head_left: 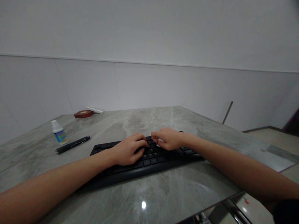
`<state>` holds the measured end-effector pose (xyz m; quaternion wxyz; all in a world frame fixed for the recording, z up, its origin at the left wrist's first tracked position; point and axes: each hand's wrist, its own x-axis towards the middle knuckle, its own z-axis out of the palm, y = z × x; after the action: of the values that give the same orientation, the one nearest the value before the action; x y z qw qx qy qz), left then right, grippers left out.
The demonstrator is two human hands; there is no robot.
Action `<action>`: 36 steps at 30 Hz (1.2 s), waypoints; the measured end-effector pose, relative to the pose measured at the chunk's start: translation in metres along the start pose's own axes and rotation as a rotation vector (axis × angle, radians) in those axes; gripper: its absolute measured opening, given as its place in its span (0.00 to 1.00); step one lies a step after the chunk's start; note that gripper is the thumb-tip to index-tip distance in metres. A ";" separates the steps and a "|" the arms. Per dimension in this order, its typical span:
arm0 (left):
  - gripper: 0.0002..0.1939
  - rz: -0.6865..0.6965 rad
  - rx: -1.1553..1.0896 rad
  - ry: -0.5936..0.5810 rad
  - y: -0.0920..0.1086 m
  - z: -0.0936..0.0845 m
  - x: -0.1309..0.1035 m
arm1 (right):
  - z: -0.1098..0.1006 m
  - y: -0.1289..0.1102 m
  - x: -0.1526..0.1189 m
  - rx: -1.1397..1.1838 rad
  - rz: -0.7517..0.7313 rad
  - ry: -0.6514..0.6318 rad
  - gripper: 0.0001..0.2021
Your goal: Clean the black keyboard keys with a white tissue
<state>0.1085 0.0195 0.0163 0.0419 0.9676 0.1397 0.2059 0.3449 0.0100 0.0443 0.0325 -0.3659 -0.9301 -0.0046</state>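
A black keyboard [153,160] lies slightly askew on the grey marbled tabletop. My left hand [131,150] rests on its middle keys, fingers bent and somewhat apart, with the palm over the near edge. To the right of it, my right hand [168,139] is closed in a pinch above the upper keys. A small white piece, like tissue [159,140], peeks out below its fingers; most of it is hidden by the hand. Both forearms cover parts of the keyboard's two ends.
On the left stand a white spray bottle [59,133] with a blue label and a long black brush-like tool [73,145] beside it. Farther back are a reddish-brown case [83,114] and a flat white item [95,110]. A pale wall [144,84] rises behind the table.
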 end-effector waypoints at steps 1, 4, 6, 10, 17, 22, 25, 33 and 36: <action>0.13 -0.002 0.002 -0.003 0.000 0.000 0.000 | -0.003 0.001 -0.001 -0.018 0.027 -0.022 0.08; 0.13 -0.008 0.002 -0.009 0.000 0.000 0.000 | -0.010 0.004 -0.003 -0.037 0.090 -0.091 0.07; 0.13 -0.009 0.001 -0.009 0.000 0.000 0.000 | -0.013 0.007 -0.004 -0.026 0.103 -0.125 0.07; 0.12 -0.004 0.003 0.006 0.000 0.000 -0.001 | -0.011 0.007 -0.005 -0.032 0.100 -0.116 0.07; 0.14 0.056 -0.018 0.011 0.001 -0.001 0.000 | -0.001 0.007 -0.004 -0.028 0.037 -0.014 0.08; 0.22 0.251 -0.038 -0.137 0.001 -0.005 0.001 | 0.004 0.012 -0.002 0.168 0.008 0.203 0.04; 0.25 0.267 -0.031 -0.194 0.002 -0.006 0.001 | 0.006 0.011 0.000 0.319 0.016 0.377 0.01; 0.24 0.243 -0.023 -0.150 0.008 -0.007 0.004 | 0.005 0.008 -0.001 0.430 -0.149 0.342 0.03; 0.22 0.235 -0.025 -0.130 0.009 -0.008 0.005 | 0.003 0.007 -0.003 0.319 -0.179 0.264 0.03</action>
<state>0.1118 0.0121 0.0270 0.0386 0.9880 0.0199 0.1482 0.3516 0.0130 0.0414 0.2108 -0.2681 -0.9355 0.0919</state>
